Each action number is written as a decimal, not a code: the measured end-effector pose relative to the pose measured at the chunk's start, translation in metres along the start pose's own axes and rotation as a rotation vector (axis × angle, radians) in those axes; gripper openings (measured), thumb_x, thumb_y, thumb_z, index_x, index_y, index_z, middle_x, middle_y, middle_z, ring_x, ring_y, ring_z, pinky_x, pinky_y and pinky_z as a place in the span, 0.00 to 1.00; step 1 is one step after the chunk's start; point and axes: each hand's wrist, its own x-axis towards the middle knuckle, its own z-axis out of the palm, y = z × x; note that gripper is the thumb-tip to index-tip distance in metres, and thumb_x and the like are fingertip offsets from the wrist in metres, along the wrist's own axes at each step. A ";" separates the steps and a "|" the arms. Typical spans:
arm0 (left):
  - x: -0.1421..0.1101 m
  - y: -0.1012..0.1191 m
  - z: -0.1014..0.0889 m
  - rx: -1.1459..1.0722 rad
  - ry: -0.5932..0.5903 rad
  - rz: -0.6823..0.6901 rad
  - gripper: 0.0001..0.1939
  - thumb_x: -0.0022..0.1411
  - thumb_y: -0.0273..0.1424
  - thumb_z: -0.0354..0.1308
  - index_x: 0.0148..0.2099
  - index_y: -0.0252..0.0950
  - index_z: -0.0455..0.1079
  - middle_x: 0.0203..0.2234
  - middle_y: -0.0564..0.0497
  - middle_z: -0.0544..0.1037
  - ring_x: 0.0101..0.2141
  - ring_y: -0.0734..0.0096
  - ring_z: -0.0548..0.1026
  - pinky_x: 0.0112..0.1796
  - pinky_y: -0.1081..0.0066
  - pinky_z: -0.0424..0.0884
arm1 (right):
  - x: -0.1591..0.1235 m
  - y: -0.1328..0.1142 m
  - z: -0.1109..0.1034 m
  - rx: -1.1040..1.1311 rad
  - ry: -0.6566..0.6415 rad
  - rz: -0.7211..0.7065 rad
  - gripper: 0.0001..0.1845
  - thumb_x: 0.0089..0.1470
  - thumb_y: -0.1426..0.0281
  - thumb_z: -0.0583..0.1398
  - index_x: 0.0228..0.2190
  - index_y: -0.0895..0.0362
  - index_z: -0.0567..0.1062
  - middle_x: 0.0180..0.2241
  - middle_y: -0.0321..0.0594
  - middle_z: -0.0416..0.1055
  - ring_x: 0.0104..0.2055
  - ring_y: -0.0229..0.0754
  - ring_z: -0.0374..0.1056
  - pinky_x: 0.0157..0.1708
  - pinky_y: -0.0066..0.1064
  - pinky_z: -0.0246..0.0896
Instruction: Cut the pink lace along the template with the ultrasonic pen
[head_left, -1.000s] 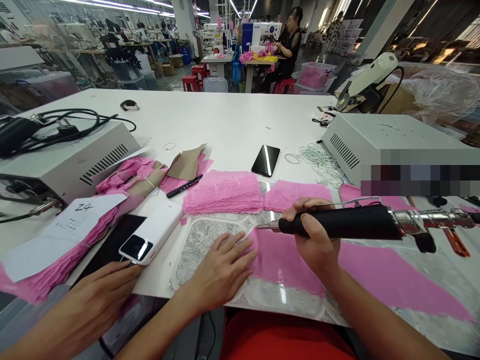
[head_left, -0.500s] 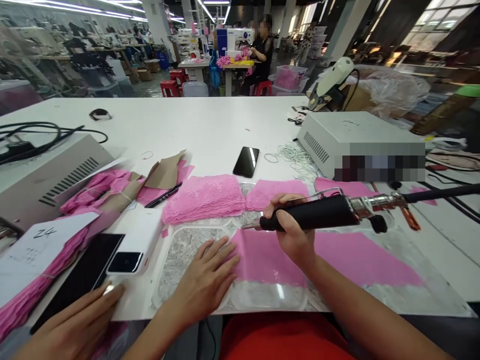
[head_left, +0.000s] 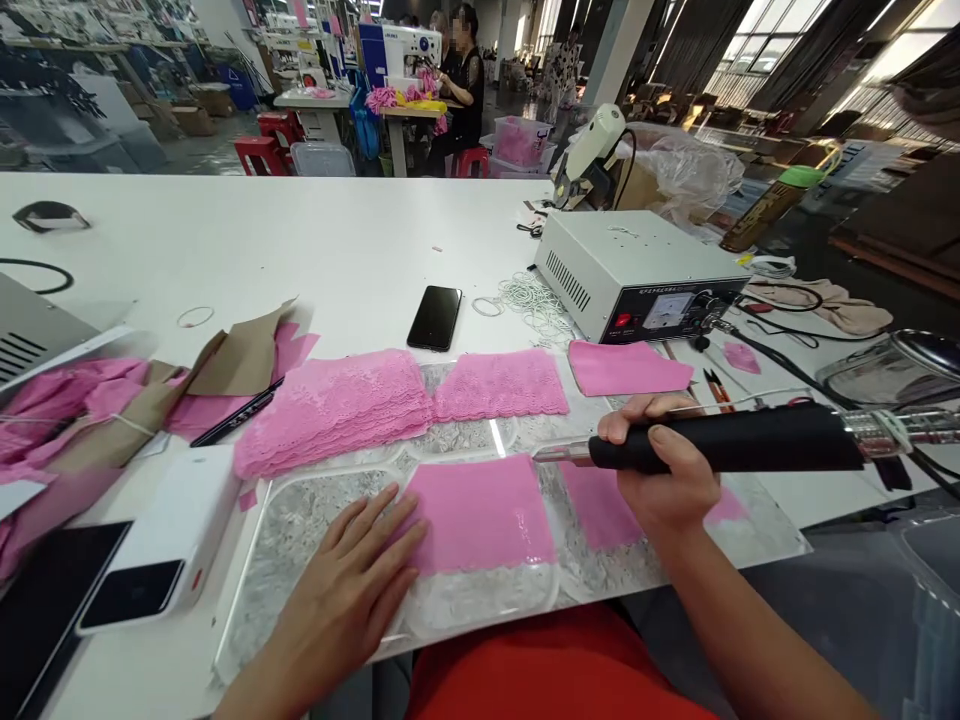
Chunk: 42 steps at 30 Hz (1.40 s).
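My left hand (head_left: pixel 352 580) lies flat with fingers spread on the left edge of a cut pink fabric piece (head_left: pixel 480 510), which rests on a clear scratched cutting plate (head_left: pixel 300 520). My right hand (head_left: pixel 660 470) is wrapped round the black handle of a cutting tool (head_left: pixel 742 440), whose metal tip points left just above the plate. Under my right hand lies a second pink fabric piece (head_left: pixel 600 500). A stack of pink lace (head_left: pixel 334 405) and another pink lace piece (head_left: pixel 499 385) lie behind the plate.
A white control box (head_left: pixel 630 270) stands at right with cables. A black phone (head_left: pixel 435 317), loose white elastic loops (head_left: pixel 529 300), a white device (head_left: pixel 161 540), brown paper (head_left: pixel 240 355) and bundled pink fabric (head_left: pixel 67 400) lie around. A person sits at a far sewing table (head_left: pixel 409 105).
The view has swung right. The long pink strip is now two separate pieces under my hands. The other person's hand at lower left is no longer in view.
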 end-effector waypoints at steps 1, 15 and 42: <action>0.000 0.000 -0.001 -0.001 -0.002 -0.001 0.20 0.66 0.28 0.51 0.60 0.37 0.64 0.59 0.47 0.67 0.63 0.57 0.57 0.58 0.58 0.59 | -0.001 0.001 0.000 0.002 -0.006 0.003 0.05 0.41 0.71 0.59 0.27 0.55 0.69 0.27 0.33 0.65 0.21 0.35 0.64 0.25 0.33 0.61; 0.078 0.034 0.022 -0.063 -0.006 0.121 0.15 0.68 0.23 0.43 0.49 0.29 0.70 0.49 0.42 0.76 0.50 0.57 0.73 0.48 0.58 0.72 | 0.005 0.005 -0.003 0.020 0.008 -0.019 0.06 0.41 0.71 0.58 0.27 0.55 0.69 0.28 0.34 0.65 0.21 0.35 0.64 0.23 0.33 0.61; 0.096 0.044 0.046 -0.135 -0.055 0.136 0.18 0.71 0.30 0.43 0.57 0.32 0.65 0.57 0.45 0.69 0.57 0.54 0.66 0.55 0.53 0.66 | 0.003 0.007 -0.004 0.054 -0.037 -0.020 0.06 0.42 0.70 0.59 0.28 0.53 0.70 0.28 0.33 0.65 0.20 0.34 0.63 0.23 0.33 0.63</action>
